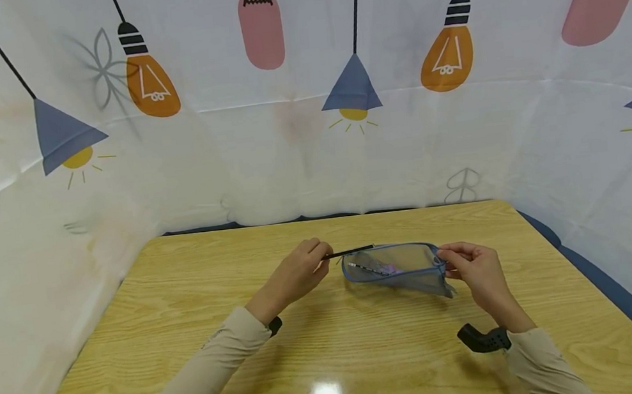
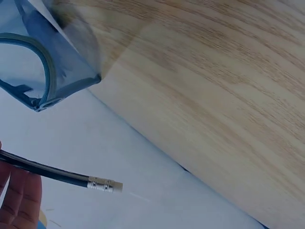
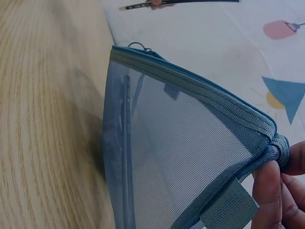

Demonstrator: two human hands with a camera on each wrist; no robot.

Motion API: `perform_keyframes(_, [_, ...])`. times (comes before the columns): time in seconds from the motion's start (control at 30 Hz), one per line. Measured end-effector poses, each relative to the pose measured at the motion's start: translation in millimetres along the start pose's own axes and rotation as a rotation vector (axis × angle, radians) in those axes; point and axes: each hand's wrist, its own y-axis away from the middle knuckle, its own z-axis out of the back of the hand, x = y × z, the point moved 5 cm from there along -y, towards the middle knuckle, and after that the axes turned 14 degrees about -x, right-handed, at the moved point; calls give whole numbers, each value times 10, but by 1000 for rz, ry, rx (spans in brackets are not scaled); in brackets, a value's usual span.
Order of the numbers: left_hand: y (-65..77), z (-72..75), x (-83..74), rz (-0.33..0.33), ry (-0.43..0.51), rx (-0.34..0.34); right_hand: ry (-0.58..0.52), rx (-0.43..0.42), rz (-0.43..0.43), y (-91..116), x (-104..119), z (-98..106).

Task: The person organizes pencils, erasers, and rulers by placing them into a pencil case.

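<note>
My left hand (image 1: 303, 266) holds a thin black pencil (image 1: 351, 252) above the left end of a blue-grey mesh pencil case (image 1: 423, 283). In the left wrist view, the eraser and metal ferrule of this pencil (image 2: 102, 184) point away from the fingers. The case's top is unzipped, with its blue-edged opening facing up. My right hand (image 1: 483, 272) pinches the case's right corner between thumb and fingers, beside a small fabric tab (image 3: 231, 207). Inside the case lie a patterned pencil (image 1: 367, 269) and a small purple item (image 1: 390, 269).
The wooden table (image 1: 215, 278) lies under both hands. A white cloth (image 1: 300, 160) printed with lamps and bulbs hangs behind it and along both sides. A black band (image 1: 484, 338) is on the right wrist.
</note>
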Motion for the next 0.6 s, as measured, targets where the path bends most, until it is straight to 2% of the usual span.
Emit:
perform_keyframes(0.2, [-30, 29, -31, 0, 26, -24, -30, 1, -34, -18, -33, 10])
perform_keyframes(0.6, [-80, 77, -83, -22, 62, -123, -53, -15, -75, -22, -60, 11])
